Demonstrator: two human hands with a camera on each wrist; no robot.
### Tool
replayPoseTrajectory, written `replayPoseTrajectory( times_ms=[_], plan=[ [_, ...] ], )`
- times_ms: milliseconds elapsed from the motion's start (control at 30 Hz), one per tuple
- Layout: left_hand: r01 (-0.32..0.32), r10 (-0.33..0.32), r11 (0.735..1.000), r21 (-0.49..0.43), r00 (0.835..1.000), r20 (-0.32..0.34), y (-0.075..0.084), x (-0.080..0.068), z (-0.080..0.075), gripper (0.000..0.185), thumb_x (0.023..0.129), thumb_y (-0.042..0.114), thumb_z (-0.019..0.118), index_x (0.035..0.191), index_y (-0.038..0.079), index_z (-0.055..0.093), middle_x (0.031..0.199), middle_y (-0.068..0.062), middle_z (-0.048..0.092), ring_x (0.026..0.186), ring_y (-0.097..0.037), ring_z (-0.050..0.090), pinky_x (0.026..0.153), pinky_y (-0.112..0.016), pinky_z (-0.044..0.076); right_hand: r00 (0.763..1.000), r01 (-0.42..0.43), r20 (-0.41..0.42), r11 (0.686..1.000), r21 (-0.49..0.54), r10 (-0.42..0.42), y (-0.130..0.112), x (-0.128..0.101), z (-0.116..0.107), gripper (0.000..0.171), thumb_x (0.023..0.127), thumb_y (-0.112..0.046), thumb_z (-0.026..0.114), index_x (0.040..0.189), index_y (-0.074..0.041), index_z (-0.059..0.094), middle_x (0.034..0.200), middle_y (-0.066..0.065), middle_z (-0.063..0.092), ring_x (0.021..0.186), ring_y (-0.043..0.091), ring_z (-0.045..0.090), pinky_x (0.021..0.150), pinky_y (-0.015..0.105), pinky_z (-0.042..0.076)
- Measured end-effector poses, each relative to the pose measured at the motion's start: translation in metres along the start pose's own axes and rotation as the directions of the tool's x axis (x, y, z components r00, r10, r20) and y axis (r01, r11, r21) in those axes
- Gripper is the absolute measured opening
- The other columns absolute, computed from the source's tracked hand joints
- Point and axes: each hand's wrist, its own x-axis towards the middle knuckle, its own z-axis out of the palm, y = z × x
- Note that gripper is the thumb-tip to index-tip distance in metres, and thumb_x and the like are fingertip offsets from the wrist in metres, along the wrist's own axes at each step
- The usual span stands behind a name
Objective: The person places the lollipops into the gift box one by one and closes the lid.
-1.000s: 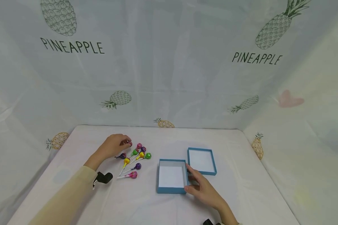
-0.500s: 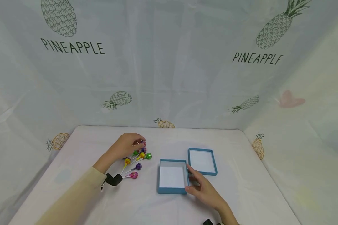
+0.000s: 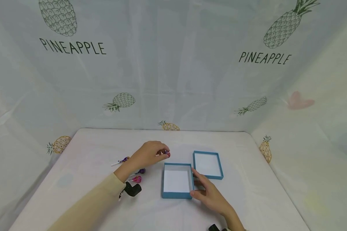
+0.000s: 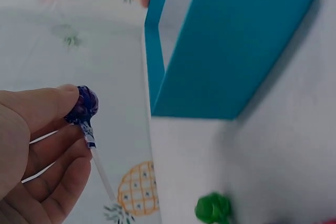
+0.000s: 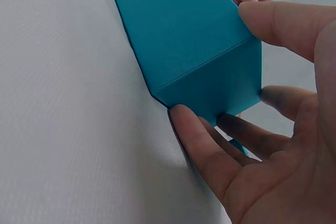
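I count two blue box pieces on the white table (image 3: 243,192): the open box (image 3: 177,194) nearer me and a second shallow tray (image 3: 207,176) just behind and to its right, corners nearly touching. Left hand (image 3: 148,154) sits just left of the open box's far corner, fingers curled, pinching one lollipop (image 4: 82,105) by the wrapped purple head, stick pointing down past the palm. Right hand (image 3: 209,192) rests against the open box's right wall, fingers straight and spread, thumb at the near corner, not curled around it. Loose lollipops I can see: three, a purple one (image 3: 123,159) left of the left forearm, another purple (image 3: 141,171) and a pink one (image 3: 137,179) under the wrist; a green one (image 4: 213,208) shows only in the left wrist view. The forearm hides the rest of the pile, so the total is unclear. Pineapple-print curtain (image 3: 173,64) behind.
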Motion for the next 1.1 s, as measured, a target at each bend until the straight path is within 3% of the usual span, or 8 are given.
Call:
replayPoseTrajectory(
  times_ms=[167, 367, 600, 833, 1100],
  plan=[
    [-0.014, 0.014, 1.000, -0.004, 1.000, 0.027, 0.016, 0.008, 0.016, 0.017, 0.099, 0.029, 0.078, 0.113, 0.019, 0.078, 0.096, 0.011, 0.073, 0.086, -0.006, 0.062, 0.078, -0.026, 0.053, 1.000, -0.020, -0.009, 1.000, -0.004, 0.020, 0.000, 0.001, 0.001, 0.080, 0.100, -0.028, 0.076, 0.168, -0.025, 0.033, 0.165, 0.019, 0.040, 0.137, 0.041, 0.056, 0.101, 0.039, 0.058],
    [0.014, -0.012, 1.000, -0.026, 0.999, 0.048, 0.032, 0.016, 0.030, 0.020, 0.098, 0.030, 0.079, 0.115, 0.018, 0.079, 0.096, 0.009, 0.073, 0.084, -0.006, 0.060, 0.076, -0.023, 0.053, 1.000, -0.018, -0.010, 1.000, 0.003, 0.018, 0.000, 0.000, 0.001, 0.080, 0.100, -0.026, 0.076, 0.168, -0.026, 0.033, 0.163, 0.018, 0.042, 0.137, 0.039, 0.056, 0.101, 0.038, 0.057],
    [0.021, -0.019, 0.999, -0.032, 0.998, 0.062, 0.038, 0.022, 0.044, 0.021, 0.097, 0.031, 0.081, 0.115, 0.019, 0.079, 0.092, 0.011, 0.071, 0.081, -0.004, 0.058, 0.074, -0.020, 0.051, 1.000, -0.018, -0.009, 1.000, -0.006, 0.018, 0.000, 0.000, 0.000, 0.080, 0.101, -0.028, 0.075, 0.168, -0.027, 0.033, 0.163, 0.017, 0.042, 0.137, 0.039, 0.056, 0.101, 0.038, 0.058],
    [0.016, -0.018, 1.000, 0.025, 0.997, 0.075, 0.040, 0.022, 0.060, 0.023, 0.096, 0.032, 0.081, 0.115, 0.019, 0.079, 0.089, 0.012, 0.068, 0.079, -0.003, 0.055, 0.074, -0.020, 0.049, 1.000, -0.019, -0.003, 1.000, 0.005, 0.019, -0.001, 0.000, 0.000, 0.081, 0.101, -0.027, 0.075, 0.168, -0.025, 0.031, 0.164, 0.017, 0.042, 0.137, 0.039, 0.056, 0.100, 0.033, 0.056],
    [-0.009, 0.006, 0.998, 0.065, 0.999, 0.039, 0.042, 0.018, 0.075, 0.019, 0.096, 0.030, 0.082, 0.112, 0.021, 0.080, 0.094, 0.012, 0.071, 0.080, -0.001, 0.055, 0.078, -0.021, 0.050, 1.000, 0.011, 0.007, 1.000, 0.022, -0.011, 0.001, 0.000, -0.001, 0.080, 0.102, -0.025, 0.074, 0.169, -0.026, 0.030, 0.164, 0.018, 0.041, 0.138, 0.041, 0.054, 0.101, 0.031, 0.055]
  ],
)
